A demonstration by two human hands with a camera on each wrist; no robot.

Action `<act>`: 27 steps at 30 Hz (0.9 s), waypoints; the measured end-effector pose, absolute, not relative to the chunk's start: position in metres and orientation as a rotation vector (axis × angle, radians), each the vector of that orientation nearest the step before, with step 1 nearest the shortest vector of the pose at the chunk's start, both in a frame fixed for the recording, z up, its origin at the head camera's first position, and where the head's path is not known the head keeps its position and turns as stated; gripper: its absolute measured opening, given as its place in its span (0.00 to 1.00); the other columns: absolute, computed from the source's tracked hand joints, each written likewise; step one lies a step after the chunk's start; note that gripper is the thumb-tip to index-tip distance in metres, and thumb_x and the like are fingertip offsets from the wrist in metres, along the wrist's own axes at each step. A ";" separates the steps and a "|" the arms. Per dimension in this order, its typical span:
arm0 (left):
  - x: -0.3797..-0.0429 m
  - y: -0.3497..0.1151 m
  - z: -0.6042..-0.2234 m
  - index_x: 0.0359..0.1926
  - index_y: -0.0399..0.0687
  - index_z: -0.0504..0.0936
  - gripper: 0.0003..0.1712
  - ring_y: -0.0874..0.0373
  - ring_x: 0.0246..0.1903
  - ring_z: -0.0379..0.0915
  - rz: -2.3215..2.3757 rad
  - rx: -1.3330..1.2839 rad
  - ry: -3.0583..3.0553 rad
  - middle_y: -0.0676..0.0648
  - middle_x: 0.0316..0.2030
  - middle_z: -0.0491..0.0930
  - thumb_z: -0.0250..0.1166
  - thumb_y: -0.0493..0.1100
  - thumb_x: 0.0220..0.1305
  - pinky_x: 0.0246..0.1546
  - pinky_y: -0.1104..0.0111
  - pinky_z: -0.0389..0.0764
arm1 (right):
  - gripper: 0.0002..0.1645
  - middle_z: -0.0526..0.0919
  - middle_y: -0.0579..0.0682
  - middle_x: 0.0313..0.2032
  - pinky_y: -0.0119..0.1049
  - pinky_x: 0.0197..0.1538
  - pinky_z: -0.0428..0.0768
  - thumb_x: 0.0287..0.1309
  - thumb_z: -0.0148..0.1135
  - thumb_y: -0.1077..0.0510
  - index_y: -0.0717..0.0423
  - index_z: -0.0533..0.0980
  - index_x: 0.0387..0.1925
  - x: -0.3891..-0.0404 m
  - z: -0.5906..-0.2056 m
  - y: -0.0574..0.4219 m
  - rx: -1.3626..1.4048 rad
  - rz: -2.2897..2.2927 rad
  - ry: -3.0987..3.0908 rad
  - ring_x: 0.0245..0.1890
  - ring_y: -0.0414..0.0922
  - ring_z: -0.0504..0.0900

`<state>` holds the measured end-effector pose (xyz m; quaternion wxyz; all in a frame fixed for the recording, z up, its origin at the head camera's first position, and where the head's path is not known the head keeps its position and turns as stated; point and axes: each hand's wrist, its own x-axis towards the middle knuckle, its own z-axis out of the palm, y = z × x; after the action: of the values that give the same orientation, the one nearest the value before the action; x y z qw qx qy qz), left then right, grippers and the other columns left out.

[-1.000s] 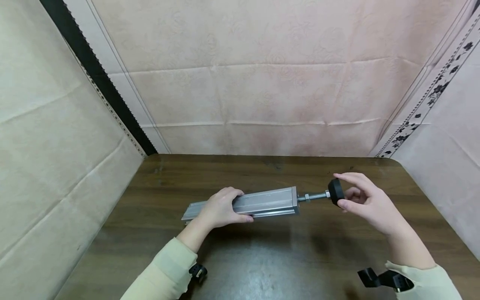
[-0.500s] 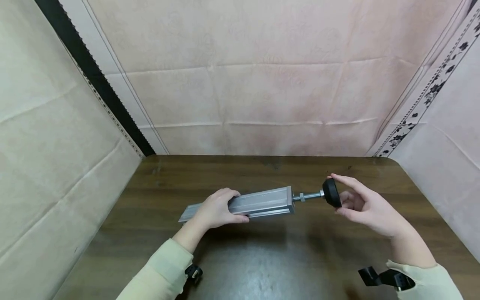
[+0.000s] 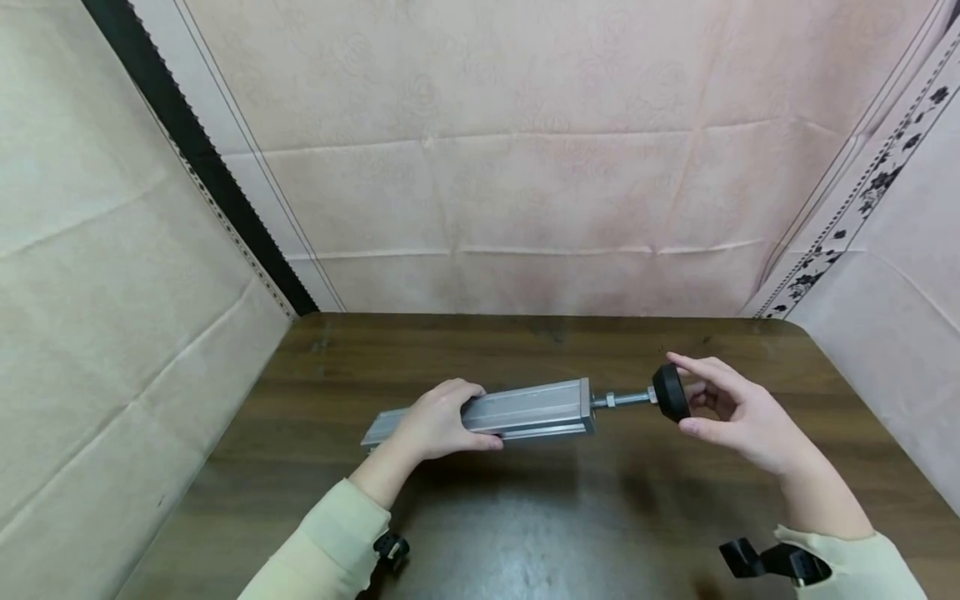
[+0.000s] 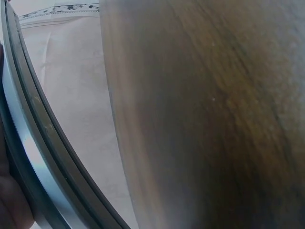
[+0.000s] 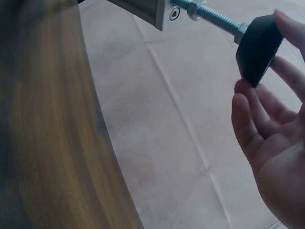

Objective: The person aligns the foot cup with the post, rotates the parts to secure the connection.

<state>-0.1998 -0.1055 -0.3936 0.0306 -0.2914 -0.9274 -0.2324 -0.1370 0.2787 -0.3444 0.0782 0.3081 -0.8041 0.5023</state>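
In the head view, my left hand (image 3: 442, 423) grips a silver aluminium profile (image 3: 536, 408) around its middle, holding it above the table. A threaded rod (image 3: 630, 399) with nuts sticks out of the profile's right end plate. On the rod's outer end sits a black levelling foot (image 3: 670, 392). My right hand (image 3: 742, 412) holds the foot by its rim, fingers at the upper edge and thumb at the lower. From the right wrist, fingertips touch the black rim (image 5: 259, 50) on opposite sides. The left wrist view shows the grooved profile (image 4: 43, 143) along its left edge.
Below lies a brown wood-grain table (image 3: 495, 517). Pale cloth (image 3: 525, 192) hangs behind its far edge, with more cloth at both sides. Black wrist mounts (image 3: 772, 560) sit on the sleeves.
My right thumb and fingers have shifted around the foot's rim. The profile and my left hand stay nearly in place, with only a slight drift in the view.
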 end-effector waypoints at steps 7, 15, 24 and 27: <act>-0.200 -0.104 -0.392 0.49 0.47 0.78 0.41 0.59 0.41 0.70 -0.711 -0.895 -2.876 0.52 0.43 0.76 0.71 0.70 0.39 0.42 0.63 0.74 | 0.41 0.65 0.53 0.59 0.26 0.39 0.75 0.42 0.60 0.84 0.71 0.63 0.62 -0.141 -0.348 0.276 0.983 1.606 -2.241 0.38 0.40 0.79; -0.201 -0.103 -0.393 0.49 0.47 0.78 0.41 0.59 0.40 0.69 -0.707 -0.885 -2.895 0.52 0.42 0.76 0.70 0.70 0.40 0.41 0.62 0.74 | 0.39 0.64 0.53 0.63 0.27 0.34 0.74 0.41 0.60 0.85 0.72 0.65 0.60 -0.142 -0.347 0.274 1.021 1.577 -2.223 0.34 0.39 0.78; -0.200 -0.104 -0.395 0.49 0.47 0.78 0.41 0.59 0.39 0.69 -0.713 -0.881 -2.898 0.52 0.42 0.76 0.71 0.69 0.40 0.41 0.63 0.74 | 0.50 0.55 0.52 0.63 0.31 0.29 0.72 0.41 0.56 0.87 0.67 0.53 0.68 -0.137 -0.347 0.279 1.093 1.588 -2.347 0.34 0.38 0.76; -0.200 -0.105 -0.395 0.49 0.48 0.78 0.41 0.59 0.39 0.69 -0.713 -0.888 -2.899 0.52 0.42 0.76 0.71 0.69 0.40 0.41 0.63 0.74 | 0.50 0.56 0.51 0.61 0.33 0.26 0.71 0.41 0.55 0.87 0.68 0.53 0.68 -0.137 -0.350 0.279 1.098 1.616 -2.328 0.32 0.37 0.75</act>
<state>-0.2001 -0.1049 -0.3954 0.0135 -0.2850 -0.9307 -0.2289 -0.1375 0.2791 -0.3496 0.0511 0.3608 -0.7650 0.5310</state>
